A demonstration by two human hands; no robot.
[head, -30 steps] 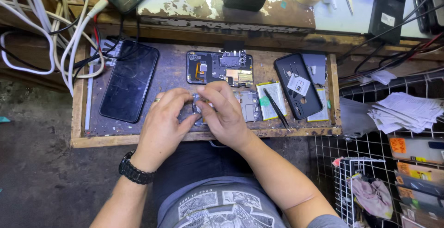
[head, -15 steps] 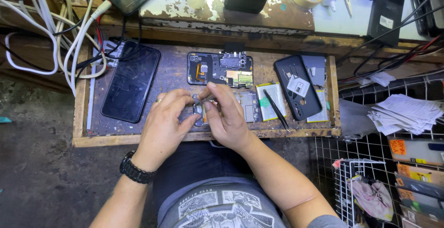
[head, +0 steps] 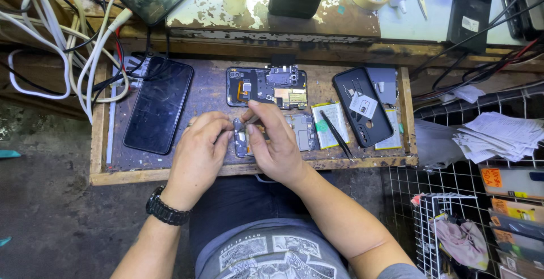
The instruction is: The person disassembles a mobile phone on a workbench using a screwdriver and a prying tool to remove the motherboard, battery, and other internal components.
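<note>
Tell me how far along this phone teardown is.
Done: a phone screen lies off to the left, a black back cover to the right, and an opened phone body shows its boards. In hand: the left hand steadies a small opened phone frame while the right hand works at its top edge; whether it holds a tool I cannot tell. Left: the parts remain spread over the wooden tray, nothing rejoined.

The right hand (head: 277, 146) has shifted right, uncovering the small part (head: 242, 137) beneath both hands.
</note>
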